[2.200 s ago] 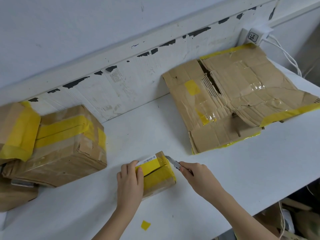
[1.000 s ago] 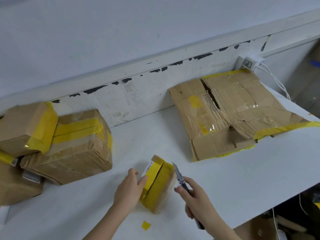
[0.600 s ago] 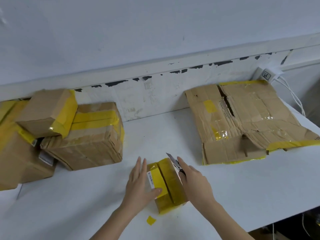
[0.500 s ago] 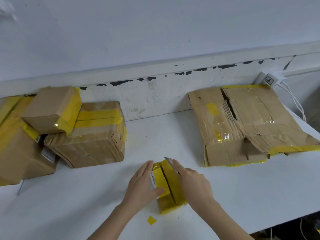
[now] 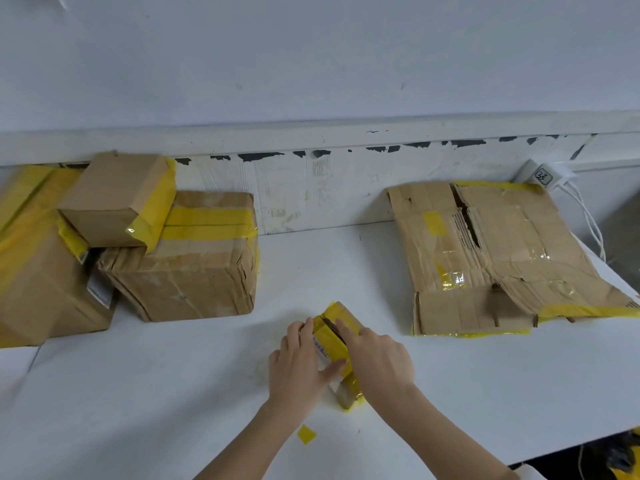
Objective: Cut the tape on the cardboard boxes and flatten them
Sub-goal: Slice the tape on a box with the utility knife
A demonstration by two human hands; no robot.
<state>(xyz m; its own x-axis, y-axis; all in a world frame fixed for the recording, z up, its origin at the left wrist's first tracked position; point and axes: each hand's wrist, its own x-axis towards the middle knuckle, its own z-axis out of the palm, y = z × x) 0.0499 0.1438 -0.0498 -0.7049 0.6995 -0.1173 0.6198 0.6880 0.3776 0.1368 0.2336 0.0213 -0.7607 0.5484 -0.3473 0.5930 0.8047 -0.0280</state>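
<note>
step: slitting tape on small box | box at tabletop 6 o'clock | left hand clamps box side | right hand curled, cutter hidden | next: finish seam, then press flat

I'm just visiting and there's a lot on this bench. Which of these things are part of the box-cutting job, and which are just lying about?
Part of the job:
- small yellow-taped box, held by the left hand and right hand
- sealed boxes waiting at left
- flattened cardboard at right

Just lying about:
- white charger with its cables
- yellow tape scrap on the white table
</note>
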